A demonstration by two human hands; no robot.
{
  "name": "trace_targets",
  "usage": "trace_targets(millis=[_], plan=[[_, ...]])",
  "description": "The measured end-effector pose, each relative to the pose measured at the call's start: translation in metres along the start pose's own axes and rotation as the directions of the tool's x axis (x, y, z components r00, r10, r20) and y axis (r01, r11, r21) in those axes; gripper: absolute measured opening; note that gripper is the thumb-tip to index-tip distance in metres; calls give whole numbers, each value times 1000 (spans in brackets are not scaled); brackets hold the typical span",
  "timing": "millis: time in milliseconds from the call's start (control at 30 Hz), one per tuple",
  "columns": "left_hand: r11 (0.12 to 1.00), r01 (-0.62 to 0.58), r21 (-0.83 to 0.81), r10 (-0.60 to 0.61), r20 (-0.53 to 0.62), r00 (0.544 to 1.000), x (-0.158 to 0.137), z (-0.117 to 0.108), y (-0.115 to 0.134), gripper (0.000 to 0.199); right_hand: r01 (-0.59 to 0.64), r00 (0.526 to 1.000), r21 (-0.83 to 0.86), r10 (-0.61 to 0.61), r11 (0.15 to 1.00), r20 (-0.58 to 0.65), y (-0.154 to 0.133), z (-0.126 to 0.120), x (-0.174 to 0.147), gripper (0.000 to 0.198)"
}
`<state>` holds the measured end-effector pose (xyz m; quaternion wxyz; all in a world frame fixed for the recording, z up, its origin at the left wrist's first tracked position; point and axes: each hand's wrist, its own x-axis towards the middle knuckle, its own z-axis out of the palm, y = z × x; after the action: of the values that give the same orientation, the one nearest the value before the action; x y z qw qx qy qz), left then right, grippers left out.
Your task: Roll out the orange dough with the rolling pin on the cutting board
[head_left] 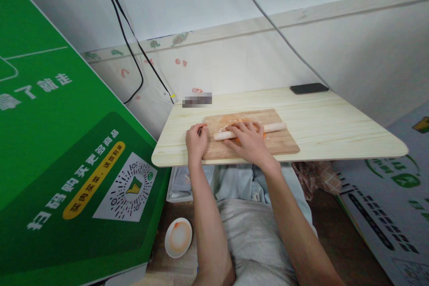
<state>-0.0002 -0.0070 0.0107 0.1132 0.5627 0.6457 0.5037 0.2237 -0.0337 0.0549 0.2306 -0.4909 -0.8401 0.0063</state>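
Lap: grey cloth nearest the camera, with a small dish on the floor, left.
Left hand: fingers curled over the near left corner of the cutting board.
Right hand: flat, fingers spread, pressing on the rolling pin.
Dough: orange, floured, under the pin, mid-board on the surface.
Progress: judged partly flattened; rolling unfinished.
Far right: dark phone.
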Motion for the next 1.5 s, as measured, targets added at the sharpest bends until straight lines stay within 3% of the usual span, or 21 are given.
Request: trace_targets(millis=[1500], plan=[[1000,2,-6,-2,-6,1000,0,0,0,25,-5,999,19,5,1000,-34,0,3,1,37]])
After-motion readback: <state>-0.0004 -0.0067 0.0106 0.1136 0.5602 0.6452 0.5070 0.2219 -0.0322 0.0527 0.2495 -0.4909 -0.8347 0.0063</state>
